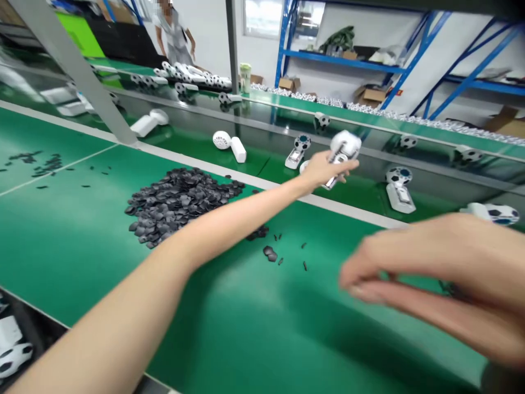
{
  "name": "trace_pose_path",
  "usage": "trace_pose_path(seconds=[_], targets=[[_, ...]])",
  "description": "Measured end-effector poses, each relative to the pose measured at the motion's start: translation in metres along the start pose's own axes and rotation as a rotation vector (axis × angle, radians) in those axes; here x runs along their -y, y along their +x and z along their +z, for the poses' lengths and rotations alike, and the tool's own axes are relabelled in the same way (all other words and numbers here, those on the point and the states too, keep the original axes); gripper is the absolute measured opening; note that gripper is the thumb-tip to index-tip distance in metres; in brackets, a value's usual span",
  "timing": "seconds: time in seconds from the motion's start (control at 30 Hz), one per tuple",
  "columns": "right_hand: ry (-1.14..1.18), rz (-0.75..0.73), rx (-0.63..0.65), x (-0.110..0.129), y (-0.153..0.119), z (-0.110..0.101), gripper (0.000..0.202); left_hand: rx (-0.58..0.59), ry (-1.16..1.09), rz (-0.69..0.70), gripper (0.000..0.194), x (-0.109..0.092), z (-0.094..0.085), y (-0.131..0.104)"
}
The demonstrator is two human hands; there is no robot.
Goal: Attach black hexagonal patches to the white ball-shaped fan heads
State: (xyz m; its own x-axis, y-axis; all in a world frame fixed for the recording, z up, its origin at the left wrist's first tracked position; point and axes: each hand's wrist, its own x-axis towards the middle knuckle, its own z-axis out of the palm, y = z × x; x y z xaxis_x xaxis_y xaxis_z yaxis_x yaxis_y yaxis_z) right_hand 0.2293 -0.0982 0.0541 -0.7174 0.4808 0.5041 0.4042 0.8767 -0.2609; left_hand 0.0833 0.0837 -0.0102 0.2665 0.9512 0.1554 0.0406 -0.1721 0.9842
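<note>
My left hand (324, 168) reaches out over the green conveyor belt, its fingers around a white device (345, 146) with a rounded head. Close to my face on the right is my right hand (430, 268), blurred, with thumb and fingertips pressed together; whatever is between them, if anything, is too small to make out. On the green worktable (254, 317) lies a heap of small black pieces (180, 202), partly behind my left forearm. A few loose black pieces (269, 253) are scattered right of it. White football-patterned devices (400, 189) sit on the belt.
A metal post (74, 65) rises at the left. Behind the belt, a raised shelf (262, 104) carries more football devices and a cup (245, 77). Blue racks (344, 59) stand at the back, and a person (176, 38) is at the upper left. More devices (14, 350) lie at lower left.
</note>
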Motion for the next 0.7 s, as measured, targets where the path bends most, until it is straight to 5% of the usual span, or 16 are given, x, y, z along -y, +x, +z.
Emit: trace_pose_path(seconds=[0.03, 0.07, 0.2, 0.33, 0.53, 0.7], targets=[[0.076, 0.004, 0.286, -0.001, 0.006, 0.003, 0.020, -0.031, -0.103, 0.052, 0.032, -0.006, -0.013, -0.007], [0.069, 0.094, 0.392, -0.003, 0.014, 0.009, 0.015, -0.057, -0.178, 0.087, 0.034, -0.012, -0.027, -0.014], [-0.062, 0.315, 0.563, -0.008, 0.038, 0.055, 0.008, -0.161, -0.300, 0.059, 0.055, -0.031, -0.069, -0.036], [-0.087, 0.418, 0.585, -0.003, 0.046, 0.084, 0.014, -0.226, -0.304, 0.069, 0.054, -0.033, -0.089, -0.053], [-0.044, 0.411, 0.618, 0.000, 0.050, 0.088, 0.003, -0.223, -0.346, 0.024, 0.059, -0.026, -0.096, -0.070], [0.095, 0.241, 0.443, -0.008, 0.045, 0.092, 0.007, -0.204, -0.412, -0.066, 0.065, -0.030, -0.095, -0.074]])
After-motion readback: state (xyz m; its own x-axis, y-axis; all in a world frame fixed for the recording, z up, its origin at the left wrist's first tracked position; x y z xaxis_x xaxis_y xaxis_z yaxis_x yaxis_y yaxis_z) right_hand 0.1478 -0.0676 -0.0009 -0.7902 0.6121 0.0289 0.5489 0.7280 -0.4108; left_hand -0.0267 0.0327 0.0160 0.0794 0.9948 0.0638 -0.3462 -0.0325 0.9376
